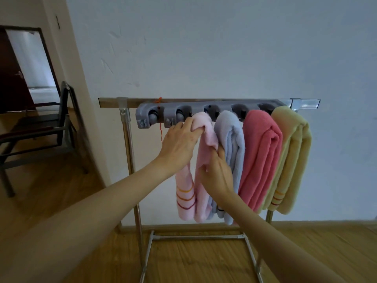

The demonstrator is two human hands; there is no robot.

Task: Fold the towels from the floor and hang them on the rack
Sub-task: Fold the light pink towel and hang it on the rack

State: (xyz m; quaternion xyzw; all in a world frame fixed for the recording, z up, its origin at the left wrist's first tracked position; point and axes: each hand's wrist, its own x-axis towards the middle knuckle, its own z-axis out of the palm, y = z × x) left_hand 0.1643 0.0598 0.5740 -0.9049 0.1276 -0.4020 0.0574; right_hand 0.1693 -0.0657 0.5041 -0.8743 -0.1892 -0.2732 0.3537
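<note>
Towels [261, 158] on metal rack [127, 139], wood floor [193, 262], pale wall [224, 48]

Rack [128, 139]: shiny, smooth metal tubing. Holder strip [204, 113]: grey moulded plastic, dull sheen. Pale pink towel [204, 127], lilac towel [230, 135], coral towel [261, 156] and yellow towel [293, 156]: soft, matt, nubby terry cloth. Floor [204, 262]: smooth wood boards, faint gloss. Far wall [204, 48]: matt paint, slightly rough. Chair [40, 127], left: dark, matt frame.
</note>
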